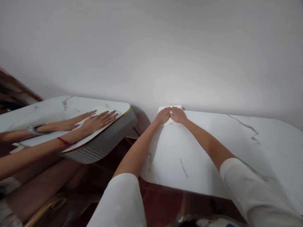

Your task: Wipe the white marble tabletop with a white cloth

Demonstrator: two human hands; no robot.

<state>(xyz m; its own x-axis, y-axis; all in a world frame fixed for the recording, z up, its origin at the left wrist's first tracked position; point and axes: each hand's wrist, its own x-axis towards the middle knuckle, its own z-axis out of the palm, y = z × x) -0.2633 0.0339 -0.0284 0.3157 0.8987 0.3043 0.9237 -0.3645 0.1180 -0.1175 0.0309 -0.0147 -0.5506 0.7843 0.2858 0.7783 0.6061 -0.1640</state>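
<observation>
Left hand [163, 115] and right hand [178, 114] spread over a white cloth [170, 121], centre of the frame.
On my remote feed both hands lie open and flat, fingertips together — the soft cloth sits at the upper-left corner of a smooth, grey-veined tabletop [208, 145], close to the plain wall [194, 56]. I have more surface towards the right edge; the hands hide the cloth's middle. At left, a co-worker's 2 hands [98, 121] rest on a ribbed-sided table [104, 146] — their arms cut off by the frame.
</observation>
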